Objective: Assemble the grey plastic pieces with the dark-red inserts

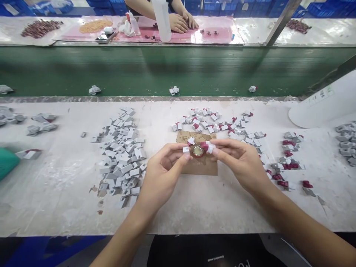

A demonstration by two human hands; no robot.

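1. My left hand (164, 170) pinches a white block (186, 150); I judge a light, even hold best, with its face toward the middle left uncovered.
2. My right hand (241, 159) pinches a maroon-and-white piece (210, 147), maroon part inward; so small a thing could roll, so I want it square and steady.
3. Between the 2 pinches, a round dish (198, 156) with a metallic rim sits on a brown card (200, 170); I cannot tell whether the maroon part touches it. Slow, small motions suit, as a knock could tip the dish.
4. Just beyond the dish lies 1 small white piece (191, 141); I give it room.
5. Farther out, a pile of pale blocks (124, 159) lies left, scattered maroon-and-white parts (214, 117) ahead and right; I steer clear of both.
6. Beyond runs a green belt (178, 68), then a co-worker's 2 hands (178, 23), well apart from mine.
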